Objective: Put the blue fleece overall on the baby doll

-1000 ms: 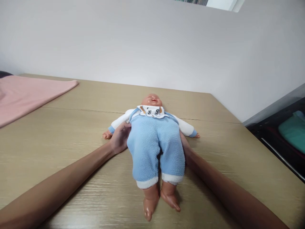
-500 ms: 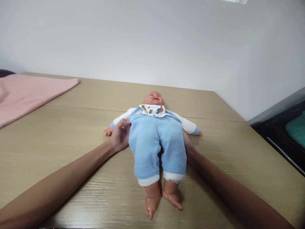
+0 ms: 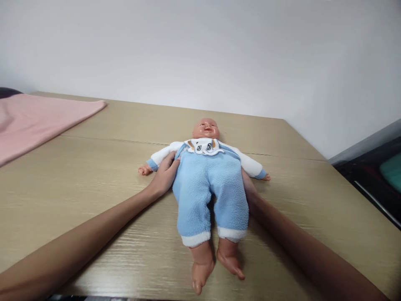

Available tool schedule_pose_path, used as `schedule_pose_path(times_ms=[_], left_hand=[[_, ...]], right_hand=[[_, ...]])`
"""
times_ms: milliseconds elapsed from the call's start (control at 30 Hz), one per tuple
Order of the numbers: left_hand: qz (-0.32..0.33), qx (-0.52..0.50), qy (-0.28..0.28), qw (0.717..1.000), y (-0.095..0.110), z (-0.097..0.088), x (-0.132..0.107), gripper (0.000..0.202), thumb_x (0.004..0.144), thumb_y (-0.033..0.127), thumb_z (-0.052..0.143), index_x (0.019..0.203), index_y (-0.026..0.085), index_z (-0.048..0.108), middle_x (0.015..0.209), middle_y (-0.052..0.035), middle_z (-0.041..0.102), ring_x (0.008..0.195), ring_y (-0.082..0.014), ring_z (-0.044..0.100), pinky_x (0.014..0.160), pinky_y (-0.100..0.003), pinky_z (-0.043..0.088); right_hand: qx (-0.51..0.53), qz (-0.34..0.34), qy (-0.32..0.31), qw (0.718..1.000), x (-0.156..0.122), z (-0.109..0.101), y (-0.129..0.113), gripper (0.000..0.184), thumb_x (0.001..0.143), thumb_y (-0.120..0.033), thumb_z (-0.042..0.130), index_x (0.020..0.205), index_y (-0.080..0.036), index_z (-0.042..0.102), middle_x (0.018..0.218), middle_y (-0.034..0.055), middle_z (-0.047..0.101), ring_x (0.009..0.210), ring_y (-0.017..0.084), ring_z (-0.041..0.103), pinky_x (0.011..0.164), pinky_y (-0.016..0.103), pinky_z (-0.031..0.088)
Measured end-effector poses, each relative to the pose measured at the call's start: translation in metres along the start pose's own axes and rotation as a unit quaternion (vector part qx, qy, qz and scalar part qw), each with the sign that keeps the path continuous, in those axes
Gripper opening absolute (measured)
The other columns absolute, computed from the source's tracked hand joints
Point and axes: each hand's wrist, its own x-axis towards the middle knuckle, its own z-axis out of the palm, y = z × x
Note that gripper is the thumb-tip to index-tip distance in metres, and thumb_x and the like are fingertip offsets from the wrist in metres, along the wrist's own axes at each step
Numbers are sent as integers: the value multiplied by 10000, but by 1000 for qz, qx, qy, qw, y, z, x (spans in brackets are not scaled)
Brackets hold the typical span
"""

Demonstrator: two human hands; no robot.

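A baby doll [image 3: 209,184] lies on its back on the wooden table [image 3: 94,175], head away from me, bare feet toward me. It wears fluffy light-blue overalls, a white long-sleeved top and a small printed bib. My left hand [image 3: 163,177] presses against the doll's side under its arm, fingers curved onto the blue fabric. My right hand [image 3: 248,187] lies along the doll's other side, mostly hidden behind the overalls, so its fingers do not show.
A pink cloth [image 3: 34,121] is spread on the table's far left. A white wall stands behind the table. To the right, beyond the table edge, is a dark surface with a teal item [image 3: 391,169].
My left hand has slid slightly up the doll's side toward its armpit. The doll's body and my right hand have stayed much the same; the view has shifted a little.
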Motion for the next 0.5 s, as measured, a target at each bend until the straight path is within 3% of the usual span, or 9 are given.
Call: schedule_pose_path(times_ms=[167,300,500], left_hand=[[50,143,-2,988,-9,-4,-2,148,1046,262,644,904,253,679,895,-20,641,1081,-305,572,1071,-327,421],[39,111,-4,993,-8,-1,-3,150,1025,242,645,875,249,648,895,-10,636,1002,-277,563,1017,-318,410],[63,101,-11,993,-5,0,-1,161,1066,317,576,919,251,575,901,10,568,889,-237,508,842,-328,409]], right_hand=[[24,7,1,1000,4,-1,-4,209,869,-426,811,853,-304,642,709,-96,760,706,193,723,762,323,651],[29,-3,14,999,5,-2,-7,246,841,-424,836,795,-291,634,667,-73,725,605,170,656,704,311,634],[-54,-120,40,991,-2,-3,-10,416,685,-402,931,653,-279,535,529,-96,514,482,128,419,471,277,458]])
